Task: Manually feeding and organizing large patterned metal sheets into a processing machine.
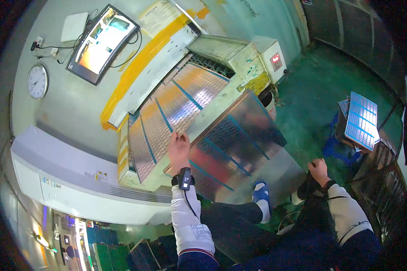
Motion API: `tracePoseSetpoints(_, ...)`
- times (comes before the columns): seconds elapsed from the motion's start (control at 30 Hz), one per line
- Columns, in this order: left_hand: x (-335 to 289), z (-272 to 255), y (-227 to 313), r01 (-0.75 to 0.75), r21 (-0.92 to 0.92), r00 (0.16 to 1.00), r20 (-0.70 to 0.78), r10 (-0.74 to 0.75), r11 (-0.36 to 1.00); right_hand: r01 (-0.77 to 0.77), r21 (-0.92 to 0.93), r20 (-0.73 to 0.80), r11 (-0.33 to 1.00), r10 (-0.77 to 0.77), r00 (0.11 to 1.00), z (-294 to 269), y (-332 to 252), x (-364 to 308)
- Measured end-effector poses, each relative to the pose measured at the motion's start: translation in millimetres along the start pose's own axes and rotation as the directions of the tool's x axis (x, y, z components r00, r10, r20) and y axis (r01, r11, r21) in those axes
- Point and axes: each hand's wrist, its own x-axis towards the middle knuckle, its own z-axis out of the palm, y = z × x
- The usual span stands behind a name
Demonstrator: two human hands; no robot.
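Observation:
My left hand [180, 148] reaches to the near edge of a large shiny patterned sheet [185, 101] with blue stripes. Its fingers are bent together at that edge and appear to grip it. The sheet lies sloping on the bed of a pale green machine [233, 63], its far side under a white and yellow cover. Below it, a second striped sheet [239, 144] leans on the machine's front, over a grey translucent panel [280, 174]. My right hand [319, 172] is curled closed by my right knee, apart from the sheets, with nothing visible in it.
A blue stool [337, 144] at the right bears a stack topped by a pale blue-striped panel [362, 119]. Above the machine hang a monitor [104, 45] and a round clock [37, 81]. A long white unit [77, 176] stands left. My blue slipper [260, 193] is below the sheets.

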Motion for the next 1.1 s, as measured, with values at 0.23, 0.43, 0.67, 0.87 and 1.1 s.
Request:
tracePoseSetpoints(0.23,-3,14,-16,0.007,0.055,0.989,-0.146,0.001,0.998,-0.06,-0.041,0.012,0.997,0.061,0.998,8,8,1)
tracePoseSetpoints(0.43,2,7,-15,0.141,0.343,0.986,-0.129,-0.102,0.929,-0.048,-0.032,0.019,0.998,0.049,0.999,10,10,1)
tracePoseSetpoints(0.67,10,0,-19,0.154,0.313,0.987,-0.005,-0.16,0.937,-0.033,-0.04,0.038,0.999,0.034,0.999,15,18,1)
tracePoseSetpoints(0.87,-2,6,-43,0.061,0.551,0.997,0.005,-0.076,0.832,-0.079,-0.044,0.123,0.996,0.083,0.989,4,16,2)
tracePoseSetpoints(1.1,-8,-9,-59,-0.304,0.92,0.941,0.33,0.072,-0.247,-0.034,-0.029,0.07,0.999,0.036,0.997,8,10,1)
